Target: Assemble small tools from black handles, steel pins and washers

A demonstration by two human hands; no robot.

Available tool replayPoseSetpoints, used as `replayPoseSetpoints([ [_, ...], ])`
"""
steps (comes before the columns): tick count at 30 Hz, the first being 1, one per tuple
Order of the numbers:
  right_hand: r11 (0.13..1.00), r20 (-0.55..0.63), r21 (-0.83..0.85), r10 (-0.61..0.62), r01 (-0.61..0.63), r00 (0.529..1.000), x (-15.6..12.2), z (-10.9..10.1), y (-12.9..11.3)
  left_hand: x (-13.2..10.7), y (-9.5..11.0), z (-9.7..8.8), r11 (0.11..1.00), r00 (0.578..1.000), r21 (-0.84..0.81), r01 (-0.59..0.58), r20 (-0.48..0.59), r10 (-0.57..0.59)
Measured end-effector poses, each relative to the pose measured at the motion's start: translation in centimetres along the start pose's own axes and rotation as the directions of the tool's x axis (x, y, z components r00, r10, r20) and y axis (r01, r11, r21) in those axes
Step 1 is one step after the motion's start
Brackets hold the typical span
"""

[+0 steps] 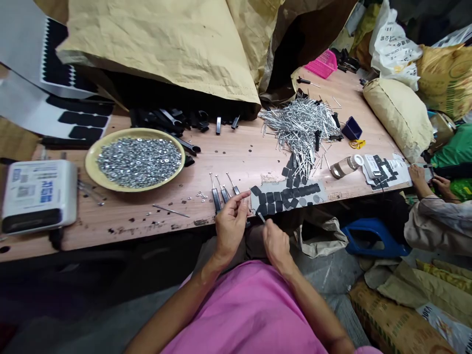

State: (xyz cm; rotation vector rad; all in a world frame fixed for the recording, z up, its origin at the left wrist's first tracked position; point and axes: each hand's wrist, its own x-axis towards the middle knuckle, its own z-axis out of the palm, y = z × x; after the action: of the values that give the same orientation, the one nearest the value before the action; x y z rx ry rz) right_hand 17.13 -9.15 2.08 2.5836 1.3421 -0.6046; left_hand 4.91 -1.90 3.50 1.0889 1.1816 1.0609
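Observation:
My left hand [231,223] is raised at the table's front edge, thumb and forefinger brought together; whatever they pinch is too small to make out. Close beside it, my right hand [276,243] is closed round a thin grey metal-looking strip [261,217], whose end points up and left. Just beyond both hands lies a grey sheet [320,187] carrying rows of black rounded pads [277,196]. Left of my left hand, several long metal pins with black holders [216,199] lie side by side. Small washers [201,195] are scattered near them.
A yellow bowl of washers [180,172] and a white scale [40,194] stand left. Beyond are a large paper sack [158,39] and a heap of metal pins [302,123]. A bottle [346,166] lies right; farther right are another person's hands [420,179]. A blue plastic stool [372,238] stands below.

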Motion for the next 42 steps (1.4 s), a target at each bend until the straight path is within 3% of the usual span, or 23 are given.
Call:
replayPoseSetpoints([
  [1,0.999,0.009,0.011,-0.034,0.034,0.999,0.1,-0.2,0.2,0.3,0.2,-0.2,1.0,1.0,0.013,-0.015,-0.005,0.015],
  [5,0.994,-0.011,-0.001,0.109,-0.109,0.994,0.4,-1.1,0.8,1.9,0.1,-1.4,0.987,0.994,0.147,-0.07,-0.075,0.082],
  [11,0.993,0.069,0.036,-0.113,0.11,0.991,-1.0,1.3,-2.3,4.5,-2.0,-3.1,0.849,0.977,0.512,-0.129,-0.08,0.197],
  [15,0.99,0.069,0.061,-0.13,0.126,0.989,-0.8,1.3,-2.1,4.9,-3.1,-3.9,0.743,0.966,0.653,-0.15,-0.065,0.252],
  [18,0.993,0.056,0.099,-0.064,0.058,0.996,0.2,0.0,-0.4,4.9,-3.5,-4.1,0.71,0.962,0.682,-0.172,-0.038,0.269],
  [21,0.987,-0.006,0.122,0.108,-0.106,0.994,0.9,-0.9,0.4,4.8,-3.6,-4.1,0.696,0.959,0.693,-0.188,-0.021,0.281],
  [23,0.981,0.024,0.088,0.172,-0.173,0.985,0.7,-0.8,0.0,4.7,-3.5,-3.9,0.673,0.963,0.718,-0.176,-0.017,0.269],
  [26,0.993,0.108,0.111,-0.052,0.04,0.993,0.3,-0.6,-0.5,4.7,-3.1,-3.4,0.607,0.973,0.779,-0.157,0.016,0.23],
  [29,0.983,0.018,0.127,0.129,-0.13,0.992,0.6,-1.0,0.1,5.2,-2.7,-2.7,0.514,0.975,0.844,-0.153,0.046,0.216],
  [31,0.977,-0.015,0.11,0.188,-0.185,0.982,0.8,-1.0,0.6,5.7,-2.6,-2.0,0.457,0.976,0.877,-0.144,0.049,0.214],
  [36,0.993,0.04,0.089,-0.077,0.073,0.996,0.0,0.6,0.2,7.6,-2.6,-0.1,0.404,0.986,0.905,-0.136,0.085,0.141],
  [39,0.993,-0.021,0.097,-0.065,0.067,0.998,-0.5,1.0,0.9,8.5,-2.3,0.6,0.386,0.994,0.916,-0.11,0.095,0.06],
  [42,0.995,-0.083,0.1,-0.005,0.014,0.997,-0.7,1.0,3.5,9.1,-2.1,0.9,0.368,0.998,0.928,-0.049,0.06,-0.019],
])
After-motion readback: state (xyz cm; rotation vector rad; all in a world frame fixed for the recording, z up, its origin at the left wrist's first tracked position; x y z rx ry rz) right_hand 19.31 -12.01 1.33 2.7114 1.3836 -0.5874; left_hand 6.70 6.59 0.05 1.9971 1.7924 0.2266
